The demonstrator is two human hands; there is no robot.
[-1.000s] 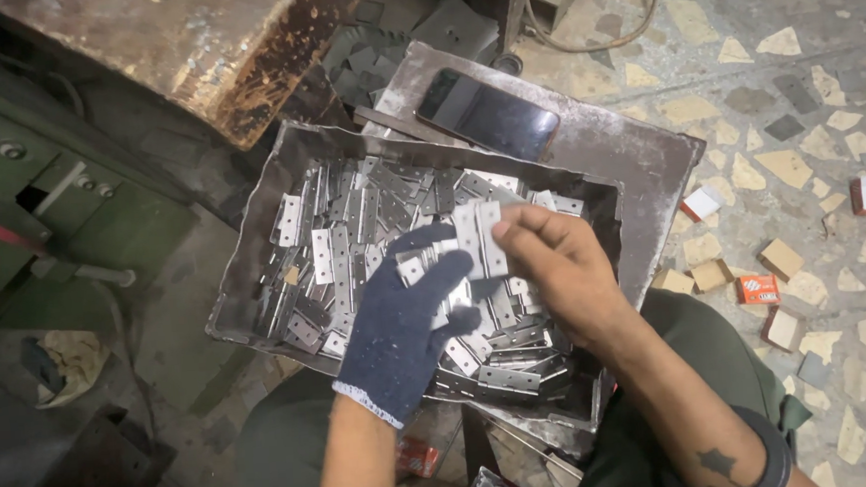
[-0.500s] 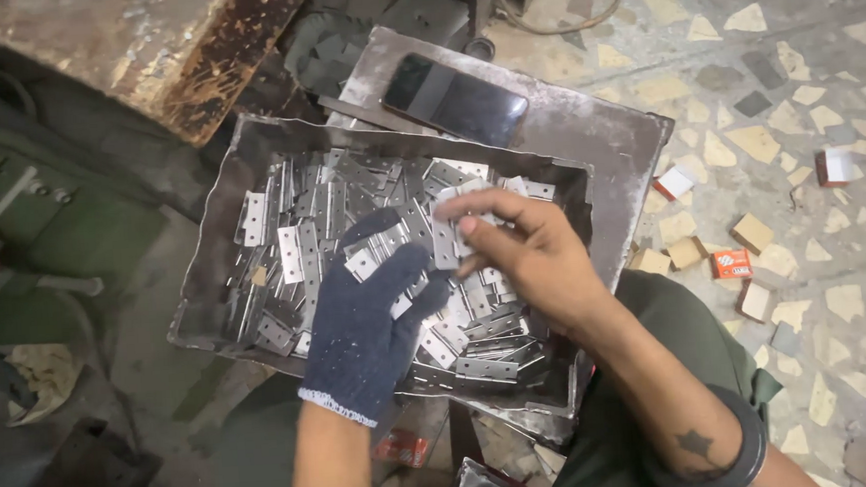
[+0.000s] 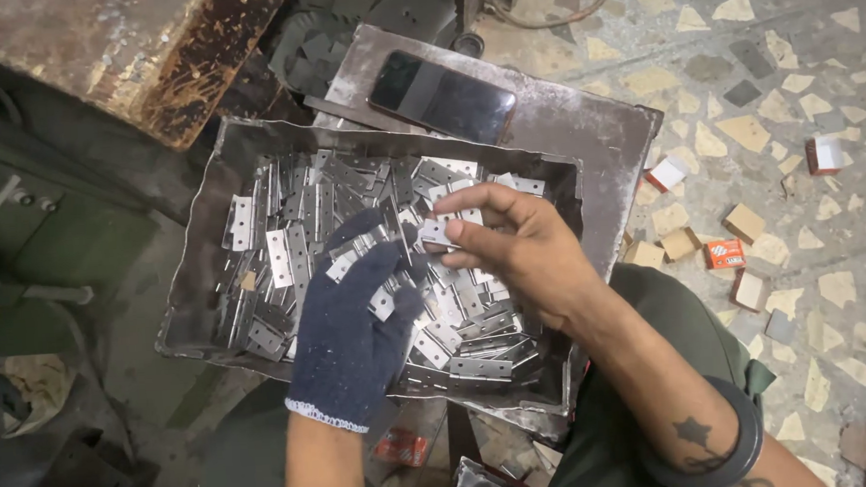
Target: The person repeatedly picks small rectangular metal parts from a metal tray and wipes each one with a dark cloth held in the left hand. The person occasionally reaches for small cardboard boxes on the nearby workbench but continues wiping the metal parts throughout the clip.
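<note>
So there's a dented metal tray sitting in front of the person, packed with small silver hinges, and everything else kind of arranges around it. The left hand wears a dark blue knit glove and lies over the middle of the tray, fingers loosely curled on the pile with a couple of hinges caught between them, so a soft half-closed grip rather than a fist. The right hand is bare and hangs over the tray's right half, thumb and forefinger pinched narrow on one hinge, held just above the heap and right next to the gloved fingertips; the other fingers are relaxed and a bit spread. Behind the tray, on its far side, there's a flat steel plate with a dark phone lying on it, screen off. Past the tray's far left corner sits a rusty, worn bench top, and left of the tray some green machine body. Right of the tray the floor is stone-chip terrazzo with little cardboard boxes scattered around, some open. The right forearm has a star tattoo and a dark bangle near the tray's near right corner.
</note>
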